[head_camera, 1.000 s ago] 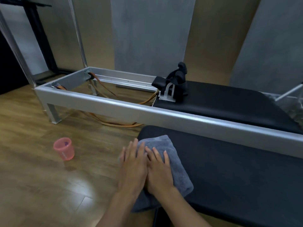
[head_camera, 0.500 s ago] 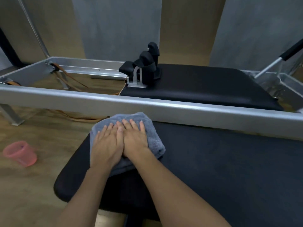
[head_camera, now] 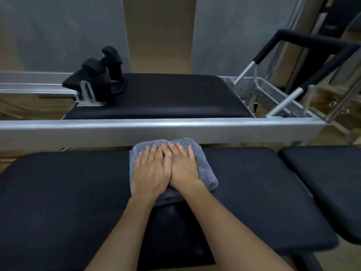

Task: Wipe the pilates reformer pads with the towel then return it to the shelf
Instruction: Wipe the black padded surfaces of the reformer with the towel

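Both hands have slid the folded grey terry towel rightward, away from the rounded left end of the smooth matte black pad to the middle of its far edge, just beside the brushed aluminium rail. Left hand and right hand lie flat side by side on the plush cloth, fingers straight, pressing down.

Plain blue-grey on the towel, no print. Matte black, unpatterned, on the near pad, the side pad, the carriage pad and the shoulder rests. Brushed silver along the frame rail. Black sleeve over silver tube on the footbar. Mottled grey panels between tan strips on the wall. Brown wood grain on the floor.
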`<action>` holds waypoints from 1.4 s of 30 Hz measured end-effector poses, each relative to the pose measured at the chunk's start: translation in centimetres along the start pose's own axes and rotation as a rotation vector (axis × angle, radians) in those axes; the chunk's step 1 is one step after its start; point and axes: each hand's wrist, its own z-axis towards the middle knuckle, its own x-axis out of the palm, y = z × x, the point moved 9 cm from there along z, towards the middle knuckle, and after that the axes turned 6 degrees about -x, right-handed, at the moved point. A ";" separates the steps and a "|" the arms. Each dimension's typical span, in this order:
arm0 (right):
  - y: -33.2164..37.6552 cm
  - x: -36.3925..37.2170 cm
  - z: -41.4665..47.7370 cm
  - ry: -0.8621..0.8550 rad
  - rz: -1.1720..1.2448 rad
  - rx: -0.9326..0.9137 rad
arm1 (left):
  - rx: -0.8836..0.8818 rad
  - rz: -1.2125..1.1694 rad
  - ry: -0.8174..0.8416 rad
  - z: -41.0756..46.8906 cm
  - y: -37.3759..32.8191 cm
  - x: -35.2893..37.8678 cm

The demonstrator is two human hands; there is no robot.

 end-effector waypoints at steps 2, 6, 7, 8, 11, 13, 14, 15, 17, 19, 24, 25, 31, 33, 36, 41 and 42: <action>-5.8 -1.6 -2.6 -0.004 -0.006 0.067 | 0.054 -0.012 0.035 -0.3 -5.8 2.8; -15.5 -4.3 -8.0 -0.027 -0.022 0.186 | 0.148 0.002 0.100 -1.4 -15.5 7.7; -17.4 -4.9 -9.2 -0.033 -0.028 0.214 | 0.175 0.004 0.113 -1.8 -17.6 8.7; -19.0 -5.4 -10.4 -0.036 -0.031 0.240 | 0.199 0.004 0.125 -2.3 -19.4 9.5; -23.1 -6.5 -13.3 -0.054 -0.040 0.308 | 0.252 -0.008 0.146 -3.5 -23.7 11.4; -25.0 -7.0 -15.0 -0.064 -0.025 0.353 | 0.277 -0.010 0.164 -4.3 -25.7 12.3; -25.7 -7.2 -15.8 -0.071 -0.006 0.373 | 0.286 -0.007 0.169 -4.7 -26.5 12.6; -26.3 -7.3 -16.5 -0.078 0.010 0.387 | 0.292 -0.005 0.168 -5.2 -27.1 12.7; -26.7 -7.4 -17.5 -0.083 0.021 0.395 | 0.301 -0.008 0.158 -6.1 -27.7 12.8; -26.4 -7.4 -18.4 -0.083 0.015 0.398 | 0.303 -0.020 0.163 -7.0 -27.8 12.6; -24.5 -7.1 -21.3 -0.097 -0.005 0.415 | 0.328 -0.039 0.168 -10.3 -26.9 11.7; -23.9 -7.0 -21.7 -0.096 -0.017 0.415 | 0.333 -0.046 0.170 -10.9 -26.4 11.4; -18.6 -5.9 -23.1 -0.060 -0.118 0.409 | 0.372 -0.069 0.176 -13.5 -22.6 9.1; -16.2 -5.2 -23.2 -0.052 -0.145 0.408 | 0.384 -0.077 0.164 -14.2 -20.5 7.9; -11.8 -4.0 -22.6 -0.048 -0.174 0.391 | 0.395 -0.065 0.145 -14.9 -16.5 5.8; -2.5 -1.5 -19.0 -0.025 -0.211 0.340 | 0.404 -0.023 0.133 -14.4 -7.4 1.4; -0.5 -0.9 -17.9 -0.016 -0.224 0.320 | 0.393 -0.013 0.123 -14.1 -5.3 0.3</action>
